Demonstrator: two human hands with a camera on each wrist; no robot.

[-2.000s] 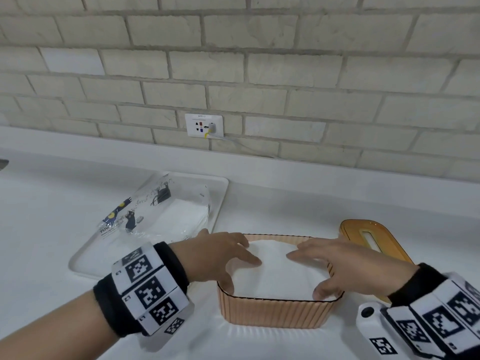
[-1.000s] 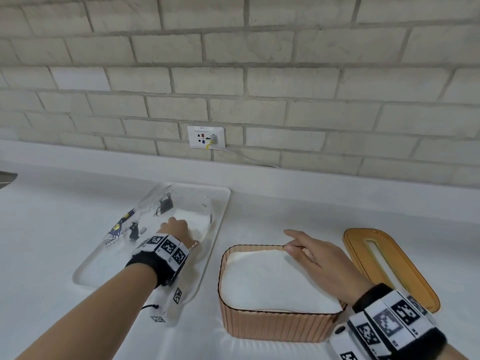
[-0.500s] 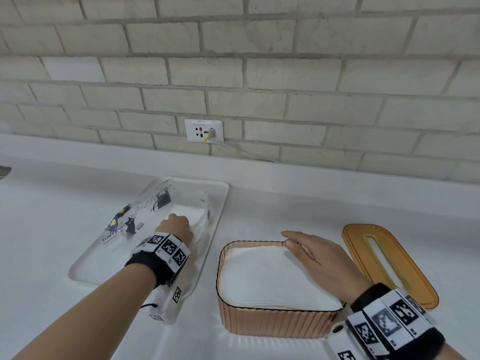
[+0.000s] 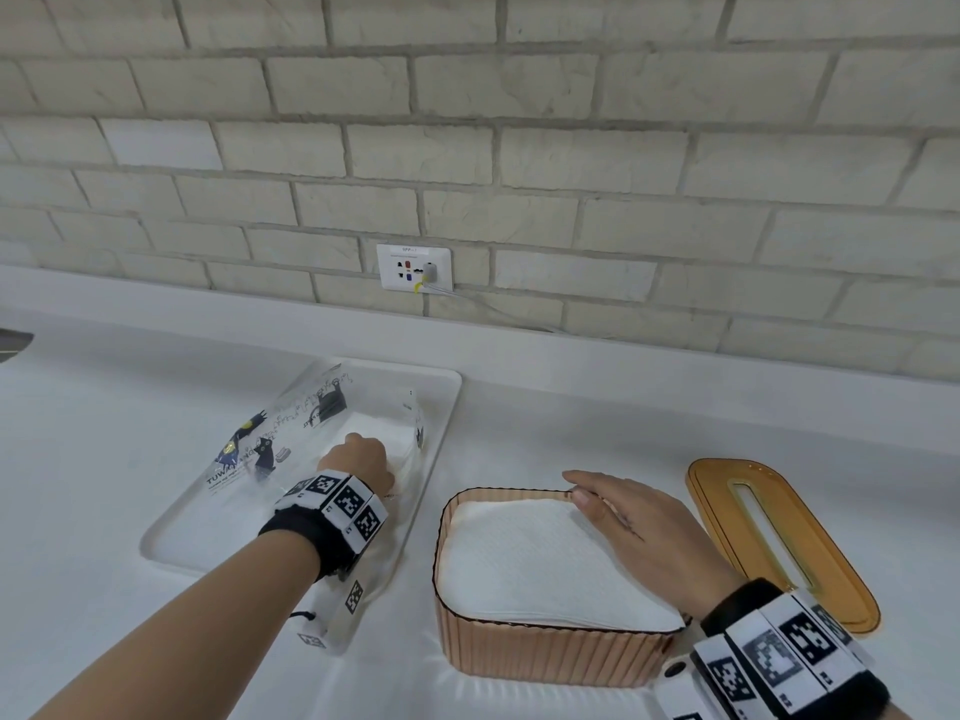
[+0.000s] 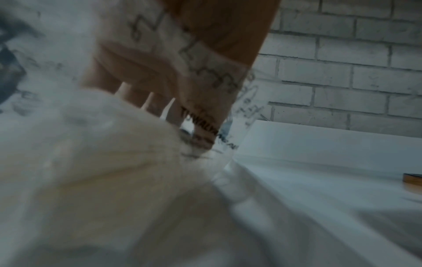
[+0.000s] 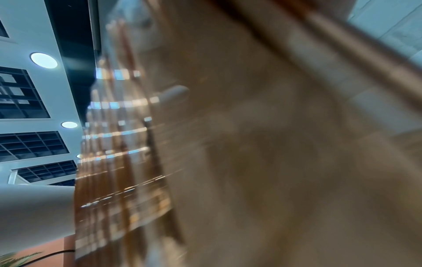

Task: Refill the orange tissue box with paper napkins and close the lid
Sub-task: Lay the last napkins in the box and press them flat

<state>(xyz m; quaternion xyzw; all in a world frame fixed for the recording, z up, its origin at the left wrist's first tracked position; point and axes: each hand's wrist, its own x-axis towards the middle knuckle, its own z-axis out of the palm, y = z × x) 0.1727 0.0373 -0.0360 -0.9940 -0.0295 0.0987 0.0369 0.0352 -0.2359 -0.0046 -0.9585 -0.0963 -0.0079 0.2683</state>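
A brick wall [image 4: 519,148] with a socket [image 4: 414,273] rises behind the white table [image 4: 104,407], which lies bare to the far left and between the tray and the box. The tray [image 4: 171,543] sits left of centre, its right rim close beside the box [image 4: 545,657] but apart from it. The box stands open near the table's front edge, filled with white napkins [image 4: 524,558] nearly to its rim. The lid [image 4: 779,543] lies flat just right of the box, slot up. On the tray a clear printed pack [image 4: 291,433] holds more napkins. The left hand [image 4: 358,457] is inside the pack, fingers curled round a stack of napkins; the left wrist view shows the fingers [image 5: 157,106] behind the printed film. The right hand [image 4: 628,522] lies flat, fingers straight, on the box's far right rim and the napkins. Against half a second ago both hands have hardly shifted; two seconds ago both were pressing the napkins in the box.
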